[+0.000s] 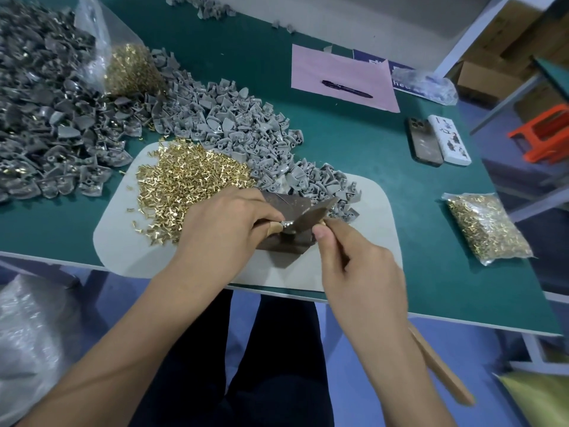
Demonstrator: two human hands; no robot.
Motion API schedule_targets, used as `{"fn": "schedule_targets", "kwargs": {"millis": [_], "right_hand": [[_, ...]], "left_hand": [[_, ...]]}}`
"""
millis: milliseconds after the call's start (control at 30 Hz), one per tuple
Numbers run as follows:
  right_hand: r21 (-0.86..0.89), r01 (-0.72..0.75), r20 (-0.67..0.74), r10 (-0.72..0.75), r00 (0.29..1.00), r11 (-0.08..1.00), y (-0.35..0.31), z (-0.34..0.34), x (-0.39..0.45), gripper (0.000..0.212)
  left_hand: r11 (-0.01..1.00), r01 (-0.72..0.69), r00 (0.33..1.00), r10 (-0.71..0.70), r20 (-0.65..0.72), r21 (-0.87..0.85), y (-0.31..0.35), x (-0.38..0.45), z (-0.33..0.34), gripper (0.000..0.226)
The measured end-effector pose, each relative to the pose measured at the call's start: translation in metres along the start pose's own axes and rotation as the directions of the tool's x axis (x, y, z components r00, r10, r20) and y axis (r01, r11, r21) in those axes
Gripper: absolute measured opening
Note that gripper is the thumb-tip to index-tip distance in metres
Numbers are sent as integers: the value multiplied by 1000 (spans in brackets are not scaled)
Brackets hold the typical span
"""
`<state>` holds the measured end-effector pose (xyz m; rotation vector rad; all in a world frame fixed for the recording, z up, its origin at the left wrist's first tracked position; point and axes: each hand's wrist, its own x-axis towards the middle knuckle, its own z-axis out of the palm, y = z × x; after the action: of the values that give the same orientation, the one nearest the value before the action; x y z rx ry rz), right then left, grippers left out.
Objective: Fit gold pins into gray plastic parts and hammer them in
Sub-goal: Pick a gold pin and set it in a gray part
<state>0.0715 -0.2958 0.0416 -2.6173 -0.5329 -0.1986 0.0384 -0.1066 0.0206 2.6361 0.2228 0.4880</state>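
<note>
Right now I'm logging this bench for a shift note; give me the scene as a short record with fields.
surface: green table with a gray mat
left hand: holds a part on the dark block
right hand: grips a wooden hammer handle
pins: loose gold pile; sealed bag
parts: gray pile

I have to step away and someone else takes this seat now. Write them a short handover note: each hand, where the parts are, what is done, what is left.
Left hand: holds a gray part on the brown block.
Right hand: grips the wooden-handled hammer, its head at the part.
Loose gold pins lie on the gray mat, left of the block; unpinned gray parts are heaped behind it.
Done: a darker pile with pins fitted at far left.
Left: a large unpinned heap; spare pins in the bag at right.
</note>
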Motion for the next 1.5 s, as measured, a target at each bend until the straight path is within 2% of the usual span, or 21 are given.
{"fn": "schedule_targets", "kwargs": {"millis": [167, 300, 367, 433, 500, 567, 633, 700, 800, 967, 1067, 1233, 1367, 1500], "right_hand": [[43, -135, -109, 138, 984, 990, 23, 6, -4, 29], [244, -265, -93, 294, 951, 933, 45, 14, -12, 27], [214, -314, -71, 336, 939, 925, 51, 19, -13, 28], [97, -327, -91, 335, 938, 940, 51, 22, -14, 28], [-75, -259, -162, 245, 956, 963, 47, 24, -16, 24], [-131, -228, -235, 194, 953, 965, 42, 26, -15, 20], [-25, -177, -246, 166, 955, 984, 33, 27, -10, 21], [117, -34, -226, 60, 972, 993, 17, 29, -5, 20], [278, 170, -183, -121, 976, 946, -15, 34, 0, 21], [357, 377, -134, -352, 926, 855, -54, 49, 10, 22], [371, 401, -59, -410, 910, 838, -78, 66, 18, 17], [214, 478, 103, -506, 856, 852, -116, 96, 27, 8], [200, 524, 160, -556, 816, 828, -143, 113, 37, 7], [183, 468, 173, -497, 850, 864, -162, 127, 52, 18]], "left_hand": [[1000, -4, 1000, 4, 1, -22, -1, 0, 0, 11], [998, 6, 1000, -4, 22, -55, -3, 0, 1, 13], [994, 18, 999, -14, 43, -105, -5, 0, 3, 11], [985, 34, 998, -23, 65, -171, -6, 0, 5, 10], [974, 41, 998, -28, 62, -223, -7, -3, 5, 7], [958, 38, 999, -29, 37, -284, -8, -7, 4, 4], [931, 31, 999, -25, 20, -363, -10, -13, 1, 4], [910, 11, 1000, -9, 8, -415, -13, -18, -4, 4], [910, -17, 1000, 19, 0, -414, -20, -26, -14, 5], [932, 56, 997, -73, -35, -359, -49, -46, -33, 6], [944, 132, 984, -160, -72, -304, -68, -59, -41, 6], [893, 283, 934, -339, -109, -351, -104, -77, -50, 11], [891, 338, 903, -398, -161, -304, -126, -82, -55, 13], [869, 426, 860, -476, -185, -253, -150, -80, -63, 5]]}}
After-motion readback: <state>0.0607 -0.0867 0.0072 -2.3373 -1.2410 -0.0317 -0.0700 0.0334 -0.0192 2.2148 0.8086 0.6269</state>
